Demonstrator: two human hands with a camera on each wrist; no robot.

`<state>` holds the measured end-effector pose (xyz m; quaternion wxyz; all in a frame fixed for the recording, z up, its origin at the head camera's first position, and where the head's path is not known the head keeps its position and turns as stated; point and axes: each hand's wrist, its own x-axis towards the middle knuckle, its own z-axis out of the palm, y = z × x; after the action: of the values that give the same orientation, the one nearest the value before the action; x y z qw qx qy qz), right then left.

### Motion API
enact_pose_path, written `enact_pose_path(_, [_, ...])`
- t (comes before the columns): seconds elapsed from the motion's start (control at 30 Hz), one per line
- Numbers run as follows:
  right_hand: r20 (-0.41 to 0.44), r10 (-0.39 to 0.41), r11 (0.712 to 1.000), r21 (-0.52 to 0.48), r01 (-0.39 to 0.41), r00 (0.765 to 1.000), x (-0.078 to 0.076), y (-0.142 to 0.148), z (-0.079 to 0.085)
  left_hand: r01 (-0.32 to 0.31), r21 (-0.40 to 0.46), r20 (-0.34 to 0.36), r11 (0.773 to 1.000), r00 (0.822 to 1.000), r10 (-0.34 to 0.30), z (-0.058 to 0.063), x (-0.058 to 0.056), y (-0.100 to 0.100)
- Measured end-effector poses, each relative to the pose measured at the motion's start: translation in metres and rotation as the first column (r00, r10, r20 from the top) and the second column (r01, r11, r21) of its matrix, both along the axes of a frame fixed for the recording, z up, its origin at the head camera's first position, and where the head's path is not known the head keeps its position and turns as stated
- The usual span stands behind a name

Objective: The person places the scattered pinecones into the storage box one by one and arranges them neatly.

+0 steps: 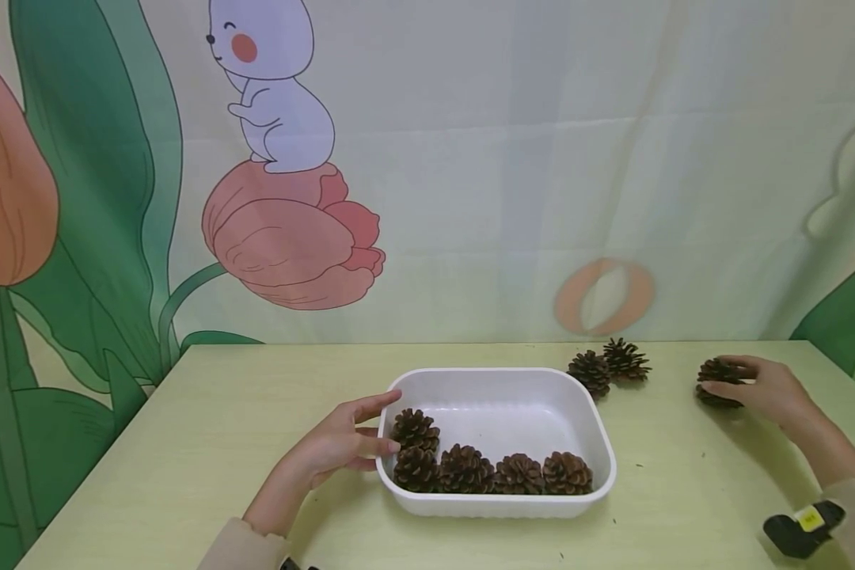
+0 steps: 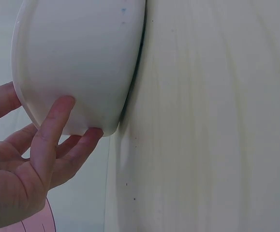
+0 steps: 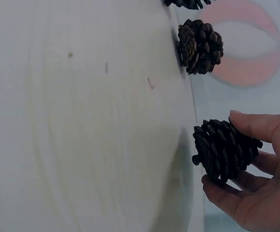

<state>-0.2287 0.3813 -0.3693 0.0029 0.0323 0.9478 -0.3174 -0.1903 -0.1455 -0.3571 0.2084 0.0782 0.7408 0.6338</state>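
Note:
A white plastic basin (image 1: 495, 505) stands on the table, with several brown pine cones (image 1: 465, 469) lying along its near and left sides. My left hand (image 1: 342, 443) grips the basin's left rim; in the left wrist view its fingers spread against the outer wall. Out at the right, my right hand (image 1: 773, 394) holds a pine cone (image 1: 717, 381) between thumb and fingers. The right wrist view shows that pine cone (image 3: 223, 150) with the fingers around its far side. Two more pine cones (image 1: 590, 374) sit together behind the basin's right corner.
The pale yellow table (image 1: 684, 475) carries small dark crumbs near the basin. A printed cloth backdrop (image 1: 456, 198) with a white animal and tulips hangs along the table's back edge.

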Motion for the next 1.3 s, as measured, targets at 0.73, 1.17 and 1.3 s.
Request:
enact_pose_path(0.73, [-0.155, 0.123, 0.992, 0.006, -0.123, 0.980, 0.016, -0.072, 0.048, -0.009, -0.005, 0.007, 1.000, 1.000, 0.009, 0.000, 0.000, 0.000])
enact_pose_path(1.17, [-0.223, 0.220, 0.972, -0.031, -0.233, 0.949, 0.028, -0.115, 0.063, 0.006, 0.007, 0.003, 1.000, 1.000, -0.006, 0.000, 0.000, 0.000])
enact_pose_path(1.3, [-0.228, 0.243, 0.966, -0.033, -0.257, 0.943, 0.031, -0.128, 0.065, 0.006, 0.004, 0.002, 1.000, 1.000, -0.006, 0.001, 0.001, -0.001])
